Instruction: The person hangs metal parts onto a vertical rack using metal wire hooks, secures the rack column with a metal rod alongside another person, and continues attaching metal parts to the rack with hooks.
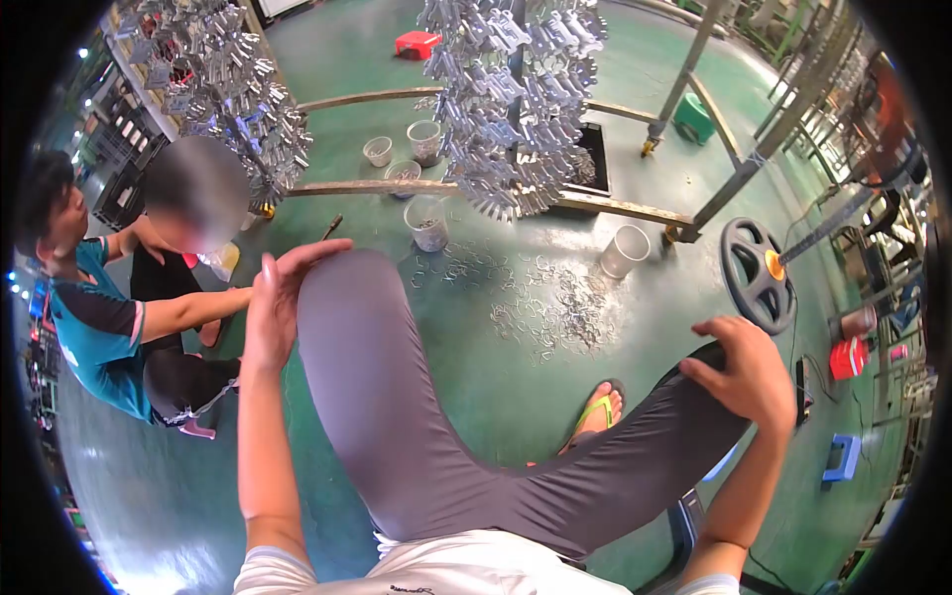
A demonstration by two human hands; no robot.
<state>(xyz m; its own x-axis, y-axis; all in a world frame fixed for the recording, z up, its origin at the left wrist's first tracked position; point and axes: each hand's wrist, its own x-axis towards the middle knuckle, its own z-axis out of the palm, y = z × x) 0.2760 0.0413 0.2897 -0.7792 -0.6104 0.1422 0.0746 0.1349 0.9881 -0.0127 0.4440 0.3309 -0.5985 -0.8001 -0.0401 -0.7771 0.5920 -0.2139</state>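
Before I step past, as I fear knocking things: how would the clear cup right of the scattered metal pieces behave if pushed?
The clear cup is probably light: it looks see-through with little inside. It might slide, as the floor looks glossy.

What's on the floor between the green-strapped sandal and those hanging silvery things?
Lots of small shiny pieces lie scattered there on the green floor; the head view shows it.

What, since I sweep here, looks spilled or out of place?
Small metal pieces lie scattered loose on the floor beyond the sandalled foot. That looks odd with plastic cups nearby, but may be deliberate.
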